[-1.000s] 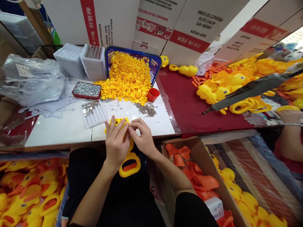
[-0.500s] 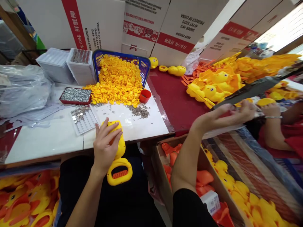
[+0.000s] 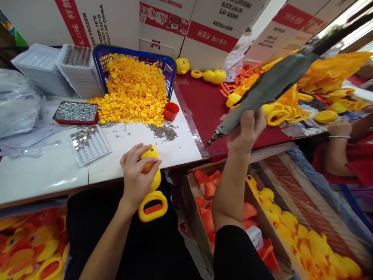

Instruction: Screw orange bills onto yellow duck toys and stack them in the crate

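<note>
My left hand (image 3: 138,167) grips a yellow plastic duck toy (image 3: 154,208) from above, thumb and fingers bent over its upper body. The toy's ring handle with an orange ribbed insert hangs over my lap. Closed round a grey electric screwdriver (image 3: 265,89) is my right hand (image 3: 246,130), held up over the dark red table part. The tool tilts, its thin bit pointing down and left, apart from the toy. Small screws (image 3: 166,132) lie loose on the white tabletop beyond the toy, beside a red cup (image 3: 171,111).
A blue basket (image 3: 171,77) spills small yellow parts (image 3: 134,93). Left of it are a red tray of metal pieces (image 3: 76,112) and a white plastic tray with discs (image 3: 90,146). Boxes of orange parts (image 3: 210,190) and yellow parts (image 3: 309,241) stand right. A co-worker's hand (image 3: 340,128) shows far right.
My right hand has taken hold of the screwdriver and brought it left and nearer. My left hand still holds the toy, its fingers slightly shifted. The view has turned a little.
</note>
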The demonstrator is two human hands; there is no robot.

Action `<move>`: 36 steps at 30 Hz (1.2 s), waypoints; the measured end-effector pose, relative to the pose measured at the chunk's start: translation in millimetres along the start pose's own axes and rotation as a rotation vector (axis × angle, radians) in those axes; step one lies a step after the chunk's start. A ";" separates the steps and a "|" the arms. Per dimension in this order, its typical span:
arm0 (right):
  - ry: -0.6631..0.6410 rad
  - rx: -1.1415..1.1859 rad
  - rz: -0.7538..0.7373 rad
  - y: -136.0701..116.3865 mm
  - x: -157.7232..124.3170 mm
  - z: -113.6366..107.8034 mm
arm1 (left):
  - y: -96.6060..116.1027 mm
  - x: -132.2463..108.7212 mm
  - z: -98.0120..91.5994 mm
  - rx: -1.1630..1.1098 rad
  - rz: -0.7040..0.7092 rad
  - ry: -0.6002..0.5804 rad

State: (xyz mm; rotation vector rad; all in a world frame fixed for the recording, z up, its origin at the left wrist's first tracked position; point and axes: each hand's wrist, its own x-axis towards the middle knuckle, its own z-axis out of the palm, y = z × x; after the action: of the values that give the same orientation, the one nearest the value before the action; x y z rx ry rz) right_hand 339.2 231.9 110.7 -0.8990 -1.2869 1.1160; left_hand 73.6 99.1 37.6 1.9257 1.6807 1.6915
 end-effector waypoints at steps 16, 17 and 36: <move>-0.037 0.392 -0.177 -30.7 -47.4 150.1 | 5.3 -3.5 10.8 -0.098 -0.071 0.007; -0.032 0.399 -0.185 -29.4 -47.6 151.1 | 5.8 -3.3 11.6 -0.092 -0.068 0.006; 0.008 0.377 -0.254 -23.4 -47.8 155.7 | 4.9 -3.8 16.1 -0.014 -0.048 -0.013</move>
State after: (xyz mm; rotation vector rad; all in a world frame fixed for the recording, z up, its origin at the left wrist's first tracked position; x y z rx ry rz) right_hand 190.4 166.8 136.9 -0.4454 -1.0993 1.1013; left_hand 89.4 103.3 32.1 1.8703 1.6914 1.6664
